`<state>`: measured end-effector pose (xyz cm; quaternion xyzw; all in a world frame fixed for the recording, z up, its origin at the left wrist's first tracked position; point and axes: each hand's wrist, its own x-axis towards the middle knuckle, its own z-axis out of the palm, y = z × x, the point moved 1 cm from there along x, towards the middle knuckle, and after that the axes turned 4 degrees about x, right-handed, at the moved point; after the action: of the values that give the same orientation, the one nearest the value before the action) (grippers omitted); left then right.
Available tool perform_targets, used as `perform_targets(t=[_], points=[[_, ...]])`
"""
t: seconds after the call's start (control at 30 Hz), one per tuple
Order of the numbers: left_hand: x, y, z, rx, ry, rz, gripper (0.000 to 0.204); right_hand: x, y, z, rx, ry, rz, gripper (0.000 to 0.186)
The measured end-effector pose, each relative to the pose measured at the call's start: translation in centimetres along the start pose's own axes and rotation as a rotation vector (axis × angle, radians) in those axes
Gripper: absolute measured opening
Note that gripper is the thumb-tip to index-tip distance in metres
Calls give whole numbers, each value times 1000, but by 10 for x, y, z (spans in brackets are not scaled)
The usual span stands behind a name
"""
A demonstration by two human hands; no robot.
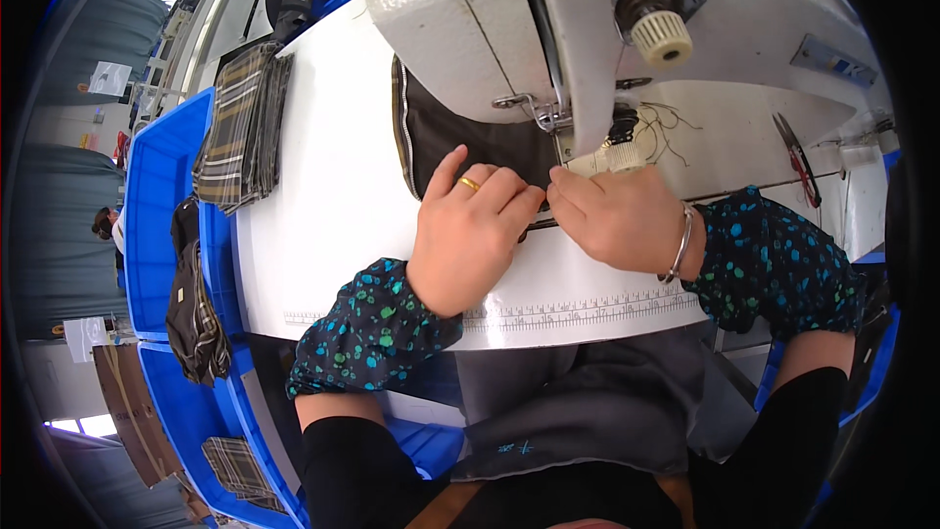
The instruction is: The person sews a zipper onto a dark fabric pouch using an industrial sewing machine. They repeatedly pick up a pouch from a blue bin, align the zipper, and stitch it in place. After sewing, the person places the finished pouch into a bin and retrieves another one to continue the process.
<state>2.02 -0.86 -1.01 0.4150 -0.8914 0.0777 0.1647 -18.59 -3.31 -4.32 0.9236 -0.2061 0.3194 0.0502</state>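
Observation:
A dark brown fabric piece [460, 137] with a plaid edge and a zipper along its left side lies under the white sewing machine [460, 29]. My left hand [472, 225] rests on the near part of this piece, thumb and fingertips pinched together at its edge. Close beside it, my right hand [617, 216] also pinches the edge, just in front of the needle area. The fingertips of both hands almost meet. Whatever small part of the fabric lies between them is mostly hidden by the fingers.
Scissors [798, 162] with red-black handles and loose threads [666, 132] lie to the right. Stacked plaid pieces [245, 127] sit at the table's left edge. Blue bins [166, 225] stand beyond, one with dark fabric [196, 313] over its side. A printed ruler [587, 313] runs along the front edge.

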Motion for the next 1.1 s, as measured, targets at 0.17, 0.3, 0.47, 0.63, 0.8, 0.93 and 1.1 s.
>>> perform_targets(t=[0.17,0.3,0.47,0.63,0.8,0.93,1.1], points=[[4,-11,9,13,36,-13,30,1,11,0,-115,-50,19,23],[2,-12,12,-13,56,4,29,-8,24,0,6,-94,131,24],[4,-12,12,-7,50,86,26,-5,28,-22,-33,-196,222,19],[5,-11,11,-32,75,112,33,-8,19,-12,21,-153,217,11],[9,-10,8,-26,82,136,36,-5,12,-14,72,-162,177,5],[14,-15,13,8,79,129,29,-6,16,-9,33,-128,182,3],[27,-31,24,-15,140,63,32,-5,17,-12,18,-111,189,4]])
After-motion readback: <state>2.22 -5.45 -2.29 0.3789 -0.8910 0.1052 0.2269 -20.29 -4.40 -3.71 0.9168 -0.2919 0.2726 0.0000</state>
